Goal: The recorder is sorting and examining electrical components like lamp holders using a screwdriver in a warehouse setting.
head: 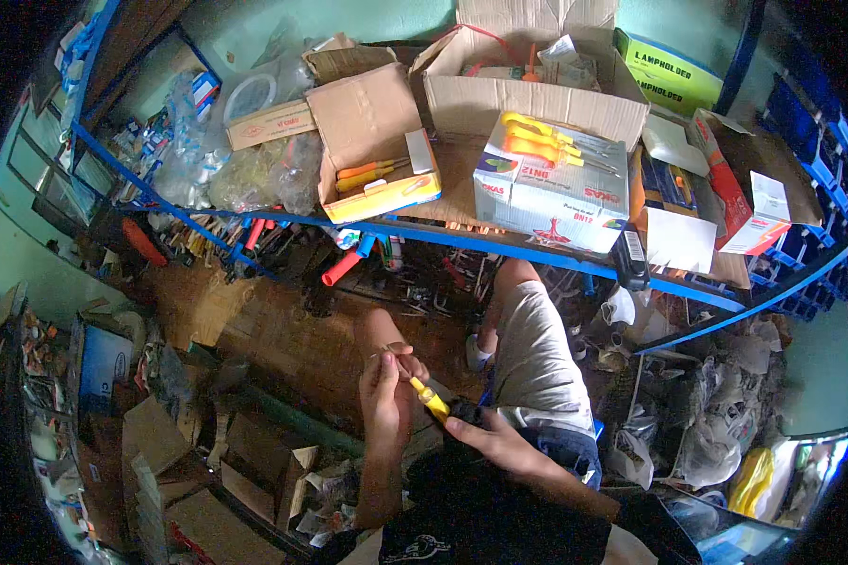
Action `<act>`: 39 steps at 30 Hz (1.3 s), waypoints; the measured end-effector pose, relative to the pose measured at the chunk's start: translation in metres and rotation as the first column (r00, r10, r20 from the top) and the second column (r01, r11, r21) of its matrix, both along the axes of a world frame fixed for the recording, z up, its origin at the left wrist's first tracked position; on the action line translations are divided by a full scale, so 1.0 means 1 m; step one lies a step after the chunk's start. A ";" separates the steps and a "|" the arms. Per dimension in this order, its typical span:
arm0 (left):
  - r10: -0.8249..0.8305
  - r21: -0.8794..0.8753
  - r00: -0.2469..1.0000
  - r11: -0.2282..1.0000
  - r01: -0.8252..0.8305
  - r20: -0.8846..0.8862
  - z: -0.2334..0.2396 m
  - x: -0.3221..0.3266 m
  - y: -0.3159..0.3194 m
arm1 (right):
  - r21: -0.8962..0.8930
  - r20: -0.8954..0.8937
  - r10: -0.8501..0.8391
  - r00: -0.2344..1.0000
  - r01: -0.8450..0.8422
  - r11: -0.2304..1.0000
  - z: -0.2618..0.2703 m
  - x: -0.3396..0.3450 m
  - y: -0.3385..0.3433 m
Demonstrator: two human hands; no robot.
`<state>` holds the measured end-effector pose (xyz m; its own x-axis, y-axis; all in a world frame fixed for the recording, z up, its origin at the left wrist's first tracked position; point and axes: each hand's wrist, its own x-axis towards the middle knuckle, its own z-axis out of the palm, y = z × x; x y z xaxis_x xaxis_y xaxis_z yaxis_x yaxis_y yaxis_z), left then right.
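Observation:
A yellow-handled tool, seemingly a screwdriver [431,401], is held across my lap. My right hand [491,441] grips the end of its yellow handle. The fingers of my left hand [389,381] are pinched together near its other end; whether they hold the shaft or some small part is too blurred to tell. On the shelf, several yellow-handled screwdrivers [537,138] lie on top of a grey-and-white carton [551,191]. Left of it, an open cardboard box [381,201] holds orange- and yellow-handled tools.
The blue metal shelf edge [452,244] runs across in front of me. A large open carton [537,99] and green lampholder boxes [668,74] stand behind. An open red-and-white box [738,191] is at right. Cardboard boxes [247,466] crowd the lower left.

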<state>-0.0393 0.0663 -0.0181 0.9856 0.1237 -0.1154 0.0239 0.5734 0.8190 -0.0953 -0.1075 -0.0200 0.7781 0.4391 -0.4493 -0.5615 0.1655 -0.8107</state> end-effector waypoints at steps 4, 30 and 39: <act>0.043 0.253 0.999 0.966 -0.044 0.010 0.012 -0.001 -0.003 | -0.305 0.318 0.080 0.945 0.022 0.952 0.004 0.007 -0.006; 0.043 -0.270 0.985 0.963 0.004 0.167 -0.012 -0.002 -0.006 | 0.104 -0.285 0.077 0.956 -0.049 0.993 0.039 0.010 -0.016; -0.230 -0.125 0.969 0.963 0.240 0.091 -0.015 -0.012 -0.031 | -0.065 -0.162 0.043 0.986 -0.054 0.996 0.045 0.024 -0.016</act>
<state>-0.0511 0.0349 -0.0327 0.9915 -0.1240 -0.0399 0.1127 0.6636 0.7396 -0.0718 -0.1237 0.0249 0.6720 0.4383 -0.5969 -0.6911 0.0817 -0.7181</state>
